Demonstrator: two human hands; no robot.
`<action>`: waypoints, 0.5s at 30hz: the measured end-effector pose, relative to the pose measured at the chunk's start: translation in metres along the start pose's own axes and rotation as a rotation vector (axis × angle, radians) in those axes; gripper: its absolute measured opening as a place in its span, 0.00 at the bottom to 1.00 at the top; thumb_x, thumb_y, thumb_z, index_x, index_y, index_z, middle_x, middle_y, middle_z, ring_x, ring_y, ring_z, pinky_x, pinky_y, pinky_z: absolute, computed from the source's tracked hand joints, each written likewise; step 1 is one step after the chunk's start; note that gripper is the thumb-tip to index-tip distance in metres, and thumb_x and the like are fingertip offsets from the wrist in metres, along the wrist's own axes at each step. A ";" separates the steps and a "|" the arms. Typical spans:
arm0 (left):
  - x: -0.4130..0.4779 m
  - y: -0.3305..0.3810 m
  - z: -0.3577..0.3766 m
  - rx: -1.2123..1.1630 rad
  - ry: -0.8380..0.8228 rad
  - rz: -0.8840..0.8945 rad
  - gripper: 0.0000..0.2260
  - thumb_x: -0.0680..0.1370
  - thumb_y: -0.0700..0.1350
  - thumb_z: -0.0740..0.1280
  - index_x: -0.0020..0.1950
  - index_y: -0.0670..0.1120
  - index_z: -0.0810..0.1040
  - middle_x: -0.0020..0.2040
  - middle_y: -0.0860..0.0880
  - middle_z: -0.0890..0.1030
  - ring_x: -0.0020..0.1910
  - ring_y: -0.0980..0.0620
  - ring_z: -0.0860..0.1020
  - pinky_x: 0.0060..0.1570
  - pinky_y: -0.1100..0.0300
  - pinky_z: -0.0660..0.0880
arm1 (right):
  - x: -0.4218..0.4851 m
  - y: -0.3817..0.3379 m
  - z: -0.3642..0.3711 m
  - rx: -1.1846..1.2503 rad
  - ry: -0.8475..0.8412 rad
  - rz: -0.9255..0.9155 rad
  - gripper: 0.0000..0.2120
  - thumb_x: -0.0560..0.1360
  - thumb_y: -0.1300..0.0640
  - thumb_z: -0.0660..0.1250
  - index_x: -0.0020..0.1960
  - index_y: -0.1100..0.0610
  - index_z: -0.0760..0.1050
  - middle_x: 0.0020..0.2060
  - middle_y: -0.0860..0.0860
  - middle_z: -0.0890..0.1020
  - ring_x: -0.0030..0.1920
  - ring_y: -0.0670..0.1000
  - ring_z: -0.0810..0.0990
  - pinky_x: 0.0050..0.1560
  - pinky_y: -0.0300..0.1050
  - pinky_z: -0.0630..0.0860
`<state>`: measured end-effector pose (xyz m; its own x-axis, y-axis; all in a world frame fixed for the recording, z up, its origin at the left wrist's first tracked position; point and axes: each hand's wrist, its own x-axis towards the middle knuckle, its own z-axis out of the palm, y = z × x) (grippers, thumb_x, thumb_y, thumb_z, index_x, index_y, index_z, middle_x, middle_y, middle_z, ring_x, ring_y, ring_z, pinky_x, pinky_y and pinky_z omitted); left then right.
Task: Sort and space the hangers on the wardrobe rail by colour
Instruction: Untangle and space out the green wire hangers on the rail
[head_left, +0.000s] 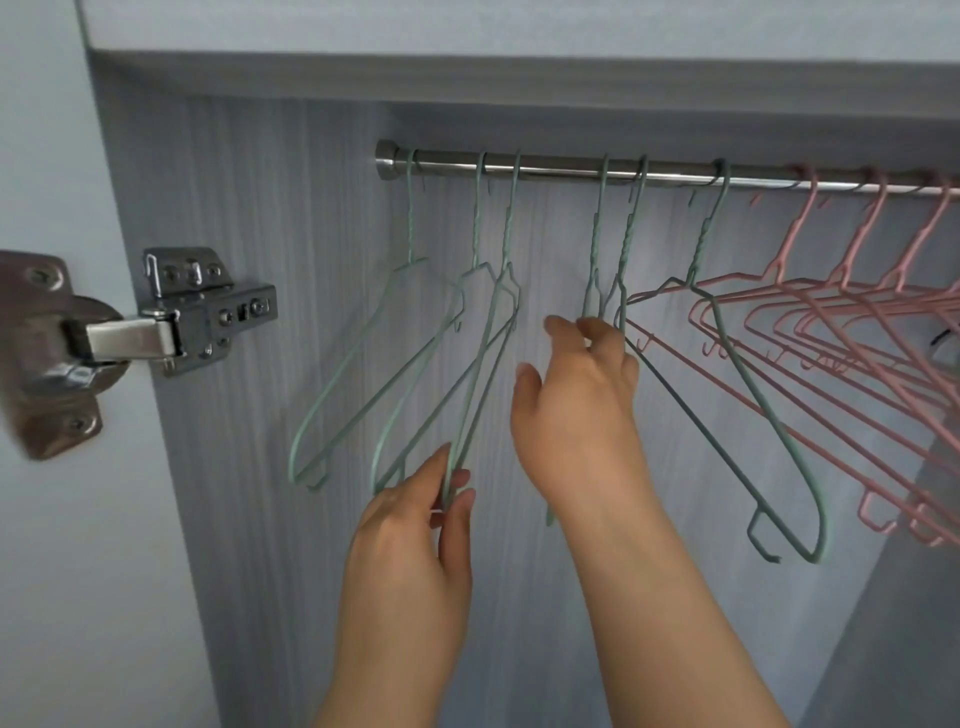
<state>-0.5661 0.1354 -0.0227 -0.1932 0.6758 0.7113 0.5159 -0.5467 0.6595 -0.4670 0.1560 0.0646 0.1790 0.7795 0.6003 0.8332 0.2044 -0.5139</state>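
Left hand (410, 525), raised, pinches the low end of one green hanger (508, 234) between thumb and fingertips. Right hand (576, 400), higher and just to its right, not touching it, has its fingers curled round the shoulders of a pair of green hangers (630, 234) hanging close together. Left of the left hand hang two more green hangers (410, 223), spaced apart. Right of the right hand hangs a last green hanger (705, 239), then a crowded row of pink hangers (794, 228) reaching the frame edge. All hook over a steel wardrobe rail (561, 169) above both hands. Far left of the hands, a metal door hinge (208, 312) sits on the grey side panel (260, 208).
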 end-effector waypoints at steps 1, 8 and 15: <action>-0.002 0.002 -0.002 0.009 0.018 -0.011 0.16 0.73 0.48 0.64 0.61 0.50 0.75 0.43 0.59 0.81 0.37 0.59 0.78 0.38 0.68 0.73 | -0.001 0.001 -0.001 0.009 -0.038 0.040 0.26 0.79 0.60 0.55 0.74 0.57 0.52 0.74 0.56 0.54 0.73 0.56 0.53 0.71 0.44 0.54; -0.004 0.021 -0.018 0.036 0.103 0.124 0.18 0.71 0.49 0.69 0.60 0.55 0.74 0.46 0.59 0.77 0.32 0.64 0.75 0.33 0.82 0.66 | -0.003 0.006 0.010 0.364 -0.161 0.232 0.32 0.78 0.63 0.53 0.75 0.57 0.37 0.76 0.55 0.53 0.73 0.54 0.60 0.70 0.45 0.59; 0.009 0.031 -0.024 0.049 0.200 0.242 0.13 0.72 0.48 0.65 0.56 0.55 0.75 0.47 0.61 0.71 0.37 0.62 0.71 0.41 0.75 0.68 | 0.004 0.020 0.034 0.860 -0.060 0.395 0.24 0.79 0.56 0.53 0.74 0.52 0.55 0.35 0.42 0.66 0.36 0.41 0.65 0.50 0.35 0.65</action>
<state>-0.5716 0.1130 0.0101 -0.2178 0.4158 0.8830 0.6054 -0.6521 0.4564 -0.4677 0.1838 0.0360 0.3186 0.9098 0.2659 0.0421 0.2666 -0.9629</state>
